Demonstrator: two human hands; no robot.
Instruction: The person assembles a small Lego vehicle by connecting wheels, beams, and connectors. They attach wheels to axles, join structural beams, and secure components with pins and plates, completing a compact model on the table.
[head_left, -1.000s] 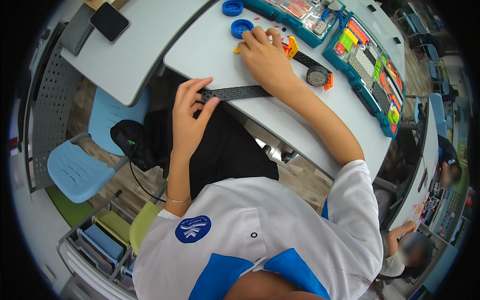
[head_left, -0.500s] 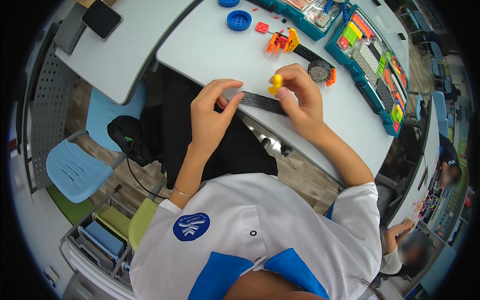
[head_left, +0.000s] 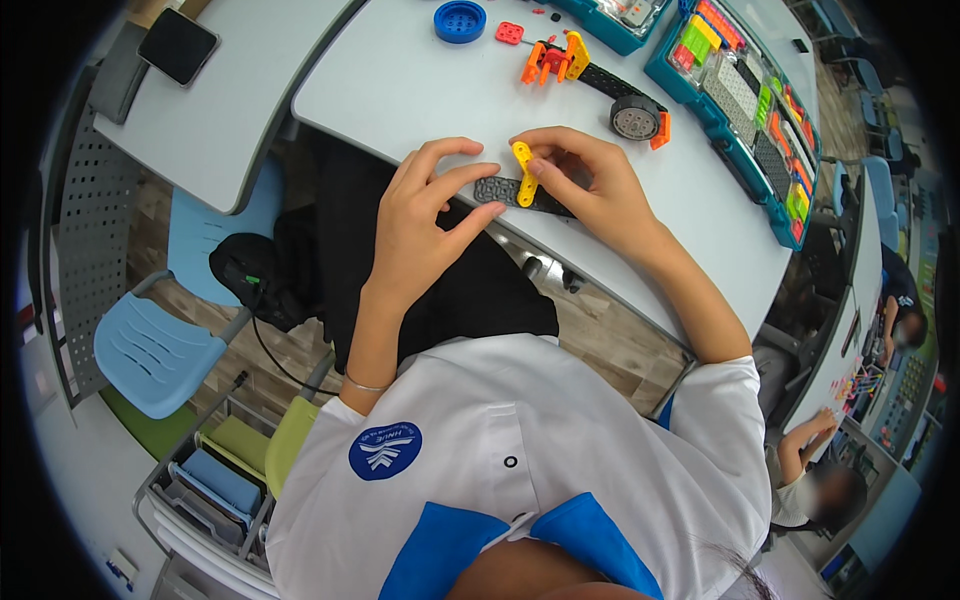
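The strip (head_left: pixel 525 175) in my right hand (head_left: pixel 605 195) is yellow. The beam (head_left: pixel 494 190) between it and my left hand (head_left: pixel 420 225) is black with a repeating hole pattern. Beyond my right hand, the wheel (head_left: pixel 635 118) is grey and black; the case (head_left: pixel 738 182), teal.

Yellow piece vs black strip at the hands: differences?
Colour: the yellow piece is bright; the black strip is dark.
Size: the yellow piece looks shorter and narrower than the black strip, which is partly hidden by the right hand.
Pose: in this view the yellow piece crosses over the black strip, which runs roughly along the table edge.
Shared: both have holes.
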